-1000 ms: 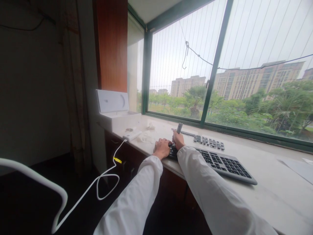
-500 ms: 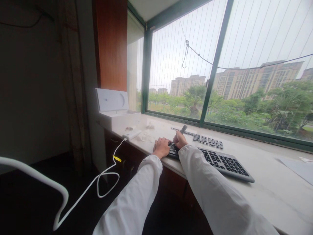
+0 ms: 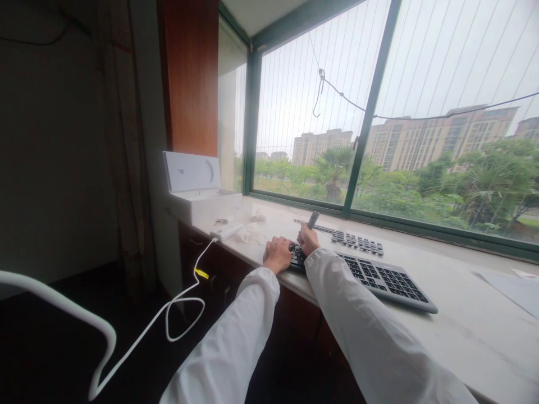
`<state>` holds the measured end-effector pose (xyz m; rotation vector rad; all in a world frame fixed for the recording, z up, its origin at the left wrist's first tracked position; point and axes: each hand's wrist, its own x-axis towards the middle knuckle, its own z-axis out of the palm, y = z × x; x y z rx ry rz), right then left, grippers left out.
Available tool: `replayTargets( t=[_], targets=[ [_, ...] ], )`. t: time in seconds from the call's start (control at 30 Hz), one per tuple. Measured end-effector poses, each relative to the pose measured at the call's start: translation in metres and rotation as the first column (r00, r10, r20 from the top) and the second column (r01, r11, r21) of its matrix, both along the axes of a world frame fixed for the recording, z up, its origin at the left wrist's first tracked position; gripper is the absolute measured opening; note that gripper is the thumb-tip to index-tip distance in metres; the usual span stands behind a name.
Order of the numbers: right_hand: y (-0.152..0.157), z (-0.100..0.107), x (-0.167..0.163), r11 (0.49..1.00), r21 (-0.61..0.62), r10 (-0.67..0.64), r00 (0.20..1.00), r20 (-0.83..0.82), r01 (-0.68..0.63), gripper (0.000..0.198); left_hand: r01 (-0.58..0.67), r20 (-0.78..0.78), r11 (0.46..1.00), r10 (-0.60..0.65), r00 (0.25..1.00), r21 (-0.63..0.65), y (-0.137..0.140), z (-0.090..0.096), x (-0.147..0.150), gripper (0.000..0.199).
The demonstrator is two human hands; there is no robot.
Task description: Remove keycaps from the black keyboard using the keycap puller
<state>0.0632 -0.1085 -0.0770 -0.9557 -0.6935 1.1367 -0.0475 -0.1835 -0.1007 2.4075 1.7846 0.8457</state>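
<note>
A dark grey keyboard (image 3: 389, 283) lies along the front of the white counter. Many of its positions look black and bare, without caps. My left hand (image 3: 278, 253) is curled over the keyboard's left end and holds it. My right hand (image 3: 309, 240) is closed round a short dark handle (image 3: 313, 219) that points up out of the fist. What its lower end touches on the keyboard is hidden by the hand. Behind the keyboard, loose keycaps (image 3: 357, 243) are laid out in rows.
An open white box (image 3: 204, 207) stands at the counter's left end. Near it lie a white power strip (image 3: 226, 230) with a white cable (image 3: 167, 306) hanging down, and crumpled tissue (image 3: 252, 234). Paper (image 3: 507, 292) lies at the right. The window frame (image 3: 446, 229) borders the counter's back.
My right hand has shifted slightly left, and the dark handle's top has moved left and a little up. My left hand stays in place on the keyboard.
</note>
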Motion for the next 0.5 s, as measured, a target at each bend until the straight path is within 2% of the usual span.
replayTargets(
  t=[0.17, 0.5],
  targets=[
    [0.0043, 0.0008, -0.0004, 0.999, -0.002, 0.041, 0.999, -0.008, -0.041, 0.045, -0.003, -0.011, 1.000, 0.003, 1.000, 0.001, 0.0004, -0.0017, 0.0000, 0.040],
    [0.0104, 0.0017, 0.0003, 0.998, -0.052, 0.048, 0.997, 0.062, -0.045, 0.047, -0.008, -0.021, 1.000, 0.008, 1.000, 0.014, 0.0040, -0.0046, 0.0009, 0.039]
  ],
)
